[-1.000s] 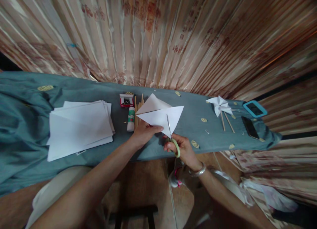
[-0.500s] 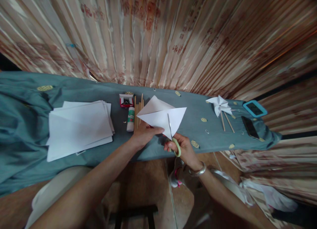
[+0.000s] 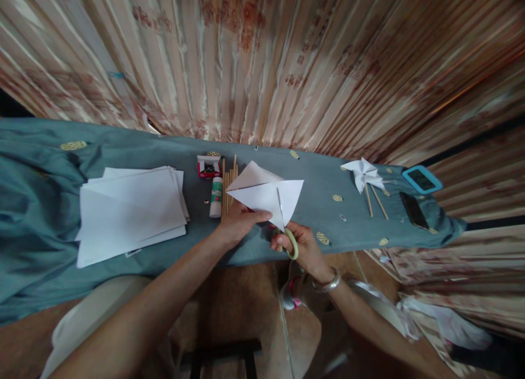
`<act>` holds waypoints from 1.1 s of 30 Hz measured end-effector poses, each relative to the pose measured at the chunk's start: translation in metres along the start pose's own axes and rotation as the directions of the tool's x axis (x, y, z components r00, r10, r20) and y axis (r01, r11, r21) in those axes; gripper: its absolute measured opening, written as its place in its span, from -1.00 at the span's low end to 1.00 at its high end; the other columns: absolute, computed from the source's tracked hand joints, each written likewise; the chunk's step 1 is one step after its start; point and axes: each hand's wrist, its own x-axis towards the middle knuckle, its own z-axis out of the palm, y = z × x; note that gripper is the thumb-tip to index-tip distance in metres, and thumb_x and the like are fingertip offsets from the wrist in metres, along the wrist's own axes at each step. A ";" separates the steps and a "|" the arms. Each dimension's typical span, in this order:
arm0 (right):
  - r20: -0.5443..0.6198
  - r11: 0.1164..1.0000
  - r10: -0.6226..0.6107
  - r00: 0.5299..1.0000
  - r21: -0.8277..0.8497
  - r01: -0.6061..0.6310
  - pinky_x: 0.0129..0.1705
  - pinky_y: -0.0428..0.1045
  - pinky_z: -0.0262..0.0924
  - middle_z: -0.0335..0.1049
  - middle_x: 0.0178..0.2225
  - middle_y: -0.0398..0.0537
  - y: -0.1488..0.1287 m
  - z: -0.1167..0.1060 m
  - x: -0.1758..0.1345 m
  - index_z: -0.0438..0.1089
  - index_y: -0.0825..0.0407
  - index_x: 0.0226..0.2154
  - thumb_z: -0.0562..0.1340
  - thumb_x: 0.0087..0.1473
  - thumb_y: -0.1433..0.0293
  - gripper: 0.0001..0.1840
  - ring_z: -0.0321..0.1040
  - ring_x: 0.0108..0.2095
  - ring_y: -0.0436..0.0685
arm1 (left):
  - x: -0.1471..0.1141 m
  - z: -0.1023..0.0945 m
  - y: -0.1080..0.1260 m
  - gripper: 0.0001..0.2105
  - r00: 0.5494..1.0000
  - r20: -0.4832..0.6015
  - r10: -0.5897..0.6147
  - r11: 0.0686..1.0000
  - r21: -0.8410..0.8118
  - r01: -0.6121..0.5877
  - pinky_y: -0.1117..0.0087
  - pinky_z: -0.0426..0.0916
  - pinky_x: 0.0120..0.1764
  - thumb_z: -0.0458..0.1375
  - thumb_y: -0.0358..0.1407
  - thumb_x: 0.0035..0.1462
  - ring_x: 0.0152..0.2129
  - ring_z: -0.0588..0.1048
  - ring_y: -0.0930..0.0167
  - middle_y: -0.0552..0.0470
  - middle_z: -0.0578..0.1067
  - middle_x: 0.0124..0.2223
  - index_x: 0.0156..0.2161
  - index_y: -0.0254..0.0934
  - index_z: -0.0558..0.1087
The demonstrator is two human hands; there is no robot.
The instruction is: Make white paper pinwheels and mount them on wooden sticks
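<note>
Between thumb and fingers, my left hand [image 3: 241, 221] grips a creased white sheet of paper [image 3: 258, 197] by its near edge, above the table. My right hand [image 3: 302, 245] is closed round the pale green handles of a pair of scissors [image 3: 292, 245]. Their blade lies across the near right corner of the paper, pointing away from me; a slit runs along it. Some fingers of both hands are hidden beneath the paper and the handles.
Left stands a stack of white paper [image 3: 131, 204]. A glue stick [image 3: 216, 197], a small red box [image 3: 209, 167] and several wooden sticks [image 3: 226, 190] lie beside my left hand. Rightward are a paper pinwheel [image 3: 364, 175], a black phone [image 3: 414, 210] and a blue-framed device [image 3: 422, 179]. Pleated curtains [image 3: 254, 67] hang behind the table.
The right corner of the paper has shifted slightly left and bent a little, and its far tip has dropped slightly. Both hands stay almost in place, still holding the paper and the scissors.
</note>
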 end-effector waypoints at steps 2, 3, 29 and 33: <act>0.003 1.000 0.004 1.000 0.003 -0.004 -0.54 -0.11 0.23 0.44 -0.61 -0.14 0.000 0.000 0.000 0.44 0.06 -0.46 0.38 -0.21 -0.08 -0.47 0.27 -0.62 -0.05 | 0.000 0.000 0.000 -0.71 1.000 -0.004 -0.007 1.000 -0.008 0.007 0.35 0.37 -0.29 0.34 -0.39 -0.34 -0.47 0.48 0.38 0.06 0.56 -0.41 -0.36 -0.32 0.50; 0.005 1.000 0.006 1.000 0.003 -0.006 -0.54 -0.11 0.23 0.44 -0.60 -0.14 0.000 0.000 0.000 0.44 0.06 -0.47 0.38 -0.20 -0.08 -0.47 0.28 -0.62 -0.05 | 0.000 0.000 0.000 -0.71 1.000 -0.007 -0.011 1.000 -0.012 0.011 0.35 0.37 -0.29 0.34 -0.40 -0.34 -0.48 0.48 0.39 0.07 0.56 -0.42 -0.36 -0.32 0.50; 0.004 1.000 0.008 1.000 0.004 -0.008 -0.58 -0.14 0.17 0.44 -0.63 -0.14 0.000 0.003 0.001 0.40 0.06 -0.51 0.38 -0.20 -0.08 -0.48 0.25 -0.64 -0.06 | -0.001 -0.001 -0.002 -0.72 0.999 0.031 -0.040 0.996 -0.073 0.042 0.36 0.35 -0.33 0.34 -0.40 -0.31 -0.51 0.46 0.42 0.08 0.54 -0.44 -0.36 -0.34 0.48; 0.022 1.000 0.017 1.000 0.002 -0.017 -0.58 -0.14 0.16 0.46 -0.60 -0.12 0.001 0.002 0.000 0.40 0.06 -0.50 0.37 -0.18 -0.08 -0.48 0.26 -0.63 -0.06 | -0.001 -0.001 -0.003 -0.71 0.999 0.021 -0.043 0.993 -0.112 0.045 0.38 0.35 -0.33 0.36 -0.41 -0.34 -0.50 0.46 0.43 0.08 0.54 -0.43 -0.37 -0.35 0.49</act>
